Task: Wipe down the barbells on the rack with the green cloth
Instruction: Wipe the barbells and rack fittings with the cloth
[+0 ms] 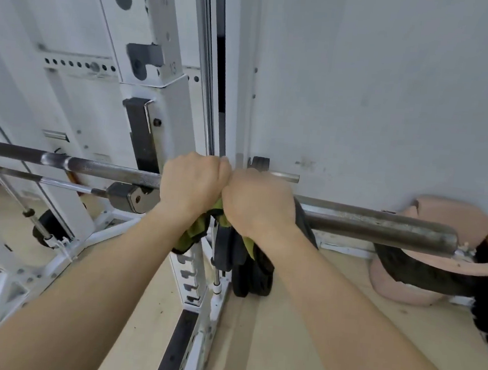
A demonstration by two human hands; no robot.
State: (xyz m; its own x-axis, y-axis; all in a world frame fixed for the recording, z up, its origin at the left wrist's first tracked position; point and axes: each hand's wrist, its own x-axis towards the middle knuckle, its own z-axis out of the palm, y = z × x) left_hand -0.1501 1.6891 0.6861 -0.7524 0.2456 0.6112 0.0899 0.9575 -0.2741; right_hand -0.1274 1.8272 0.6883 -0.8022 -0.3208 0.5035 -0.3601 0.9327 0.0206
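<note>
Barbell (105,170) is being clasped by left hand (192,186) and right hand (257,205), side by side; green cloth (192,235) is seemingly being squeezed underneath; its length is running left-right.

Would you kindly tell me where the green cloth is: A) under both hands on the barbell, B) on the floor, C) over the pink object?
A: the green cloth hangs out beneath the left hand and right hand, which both grip it round the barbell.
</note>
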